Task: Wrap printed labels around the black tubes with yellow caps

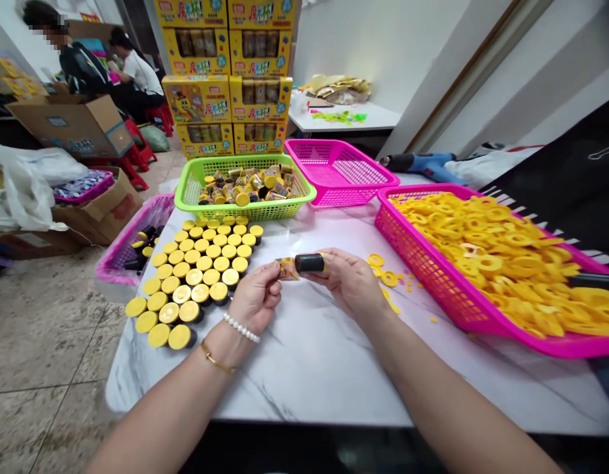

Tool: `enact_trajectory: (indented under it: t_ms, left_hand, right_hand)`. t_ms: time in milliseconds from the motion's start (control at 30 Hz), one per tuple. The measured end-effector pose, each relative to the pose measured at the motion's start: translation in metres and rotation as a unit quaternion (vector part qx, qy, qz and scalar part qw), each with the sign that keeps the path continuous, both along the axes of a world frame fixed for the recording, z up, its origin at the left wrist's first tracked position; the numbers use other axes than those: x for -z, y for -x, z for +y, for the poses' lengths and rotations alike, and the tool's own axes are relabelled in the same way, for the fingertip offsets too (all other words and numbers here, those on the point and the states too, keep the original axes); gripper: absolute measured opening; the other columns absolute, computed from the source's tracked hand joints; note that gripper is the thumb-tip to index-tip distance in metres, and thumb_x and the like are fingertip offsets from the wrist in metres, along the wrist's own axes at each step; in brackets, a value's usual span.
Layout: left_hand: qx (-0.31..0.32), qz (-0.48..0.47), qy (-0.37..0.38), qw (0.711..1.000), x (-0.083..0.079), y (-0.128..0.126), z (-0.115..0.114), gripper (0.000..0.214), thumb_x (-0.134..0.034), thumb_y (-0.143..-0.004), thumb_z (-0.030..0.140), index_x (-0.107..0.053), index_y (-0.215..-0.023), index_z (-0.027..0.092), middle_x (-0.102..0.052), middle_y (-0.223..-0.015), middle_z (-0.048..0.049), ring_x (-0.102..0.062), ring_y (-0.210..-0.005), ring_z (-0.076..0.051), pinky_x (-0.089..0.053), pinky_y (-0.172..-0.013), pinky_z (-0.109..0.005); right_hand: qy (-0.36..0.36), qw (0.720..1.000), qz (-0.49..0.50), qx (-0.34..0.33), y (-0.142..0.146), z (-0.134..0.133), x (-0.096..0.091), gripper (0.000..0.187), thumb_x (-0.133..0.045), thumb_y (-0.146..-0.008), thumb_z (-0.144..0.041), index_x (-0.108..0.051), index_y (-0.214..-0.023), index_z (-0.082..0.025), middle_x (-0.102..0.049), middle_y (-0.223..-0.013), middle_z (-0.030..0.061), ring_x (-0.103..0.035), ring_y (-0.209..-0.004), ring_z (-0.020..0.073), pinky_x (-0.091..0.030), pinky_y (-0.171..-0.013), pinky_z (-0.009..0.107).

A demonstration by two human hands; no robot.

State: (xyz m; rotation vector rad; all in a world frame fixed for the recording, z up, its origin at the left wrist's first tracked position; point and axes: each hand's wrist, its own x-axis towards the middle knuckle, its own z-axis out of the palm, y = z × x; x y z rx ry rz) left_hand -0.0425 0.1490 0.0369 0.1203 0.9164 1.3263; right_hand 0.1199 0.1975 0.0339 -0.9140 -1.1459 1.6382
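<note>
Over the middle of the table, my left hand (259, 295) pinches a small yellow printed sleeve (287, 268). My right hand (352, 282) grips a small black cup (309, 263), held sideways with its black end toward the sleeve. The sleeve and the cup are close together; whether one is partly inside the other I cannot tell. To the left of my left hand, black cups with yellow lids (200, 293) stand upright in rows. Beyond them a green basket (245, 212) holds a heap of similar small cups with printed wraps.
A pink basket (432, 289) of yellow rings stands at the right, with loose rings (389, 279) beside it. Behind are another pink basket (334, 192), a blue heat gun (423, 166) and stacked yellow boxes (259, 91). A lined pink bin (117, 268) stands left; two people sit farther back.
</note>
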Motion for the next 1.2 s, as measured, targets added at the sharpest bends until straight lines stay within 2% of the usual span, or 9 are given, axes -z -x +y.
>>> enact_trajectory:
  t_ms: [167,333,467,600,733,833,1000,1100,1200]
  left_hand:
    - [-0.002,-0.023,-0.006,1.0,-0.001,0.001,0.0,0.011,-0.073,-0.081,0.008,-0.062,-0.084,0.01,-0.061,-0.067,0.0021,-0.037,-0.037,0.002,-0.016,-0.031,-0.009]
    - [-0.005,-0.023,0.001,1.0,-0.001,0.002,0.0,0.007,-0.068,-0.085,0.006,-0.062,-0.083,0.01,-0.059,-0.063,0.0027,-0.038,-0.036,0.001,-0.016,-0.03,-0.009]
    - [-0.003,-0.024,0.004,1.0,-0.001,0.0,-0.001,0.005,-0.066,-0.086,0.007,-0.063,-0.083,0.009,-0.058,-0.062,0.0025,-0.038,-0.035,0.001,-0.016,-0.03,-0.008]
    - [0.001,-0.022,-0.009,1.0,-0.005,0.001,-0.002,0.006,-0.068,-0.085,0.007,-0.063,-0.082,0.009,-0.06,-0.064,0.0017,-0.036,-0.035,0.001,-0.016,-0.03,-0.009]
    - [0.025,-0.007,-0.028,0.999,-0.005,0.002,-0.003,0.009,-0.07,-0.083,0.01,-0.062,-0.08,0.009,-0.06,-0.063,0.0012,-0.036,-0.036,0.001,-0.015,-0.031,-0.009]
    - [0.033,0.002,-0.032,0.999,-0.002,0.004,-0.002,0.009,-0.071,-0.082,0.012,-0.063,-0.08,0.009,-0.064,-0.068,-0.0015,-0.035,-0.036,0.001,-0.015,-0.031,-0.01]
    - [0.013,0.055,-0.039,0.998,0.0,0.004,-0.003,0.013,-0.075,-0.078,0.016,-0.065,-0.081,0.008,-0.065,-0.07,-0.0028,-0.035,-0.038,0.001,-0.013,-0.033,-0.012]
    - [-0.008,0.124,-0.057,0.991,0.0,0.0,-0.007,0.024,-0.082,-0.074,0.024,-0.069,-0.087,0.008,-0.068,-0.08,-0.0053,-0.04,-0.043,0.0,-0.017,-0.035,-0.014]
    - [-0.037,0.176,-0.067,0.981,0.0,-0.005,-0.013,0.04,-0.087,-0.069,0.033,-0.07,-0.099,0.012,-0.069,-0.091,-0.0053,-0.052,-0.055,-0.004,-0.027,-0.039,-0.015]
  right_hand:
    - [-0.016,0.999,-0.026,0.023,0.001,-0.001,0.002,0.035,-0.085,-0.066,-0.05,-0.071,-0.077,-0.02,-0.074,-0.076,0.0012,-0.072,-0.075,0.0192,-0.064,-0.083,0.044]
    - [-0.048,0.997,-0.038,0.047,-0.002,-0.001,0.002,0.033,-0.083,-0.069,-0.049,-0.071,-0.079,-0.02,-0.074,-0.077,0.0006,-0.072,-0.079,0.0187,-0.061,-0.089,0.043]
    - [-0.06,0.997,-0.043,0.029,-0.001,-0.002,0.001,0.033,-0.082,-0.069,-0.049,-0.071,-0.078,-0.019,-0.073,-0.075,0.0002,-0.072,-0.078,0.0178,-0.061,-0.09,0.043]
    - [-0.053,0.996,-0.066,0.023,0.002,-0.003,0.0,0.036,-0.085,-0.065,-0.049,-0.069,-0.074,-0.019,-0.071,-0.075,0.0005,-0.071,-0.074,0.0172,-0.064,-0.083,0.039]
    - [-0.062,0.995,-0.074,0.03,0.002,-0.005,0.0,0.035,-0.081,-0.071,-0.049,-0.066,-0.079,-0.019,-0.07,-0.076,0.0002,-0.07,-0.071,0.0163,-0.065,-0.072,0.036]
    - [-0.127,0.984,-0.118,0.035,0.001,-0.01,0.004,0.028,-0.075,-0.079,-0.045,-0.061,-0.085,-0.021,-0.067,-0.071,-0.0025,-0.068,-0.066,0.0143,-0.063,-0.068,0.032]
    - [-0.285,0.934,-0.211,0.047,-0.002,-0.015,0.007,0.019,-0.074,-0.08,-0.031,-0.065,-0.095,-0.022,-0.07,-0.083,-0.0003,-0.069,-0.072,0.0137,-0.059,-0.073,0.027]
    - [-0.3,0.935,-0.181,0.056,-0.008,-0.008,0.003,0.019,-0.076,-0.08,-0.031,-0.068,-0.094,-0.022,-0.07,-0.087,0.0005,-0.069,-0.078,0.0141,-0.059,-0.077,0.027]
    - [-0.291,0.945,-0.15,-0.013,-0.019,0.003,-0.004,0.024,-0.082,-0.076,-0.033,-0.07,-0.094,-0.022,-0.07,-0.089,0.0016,-0.069,-0.082,0.0156,-0.059,-0.081,0.029]
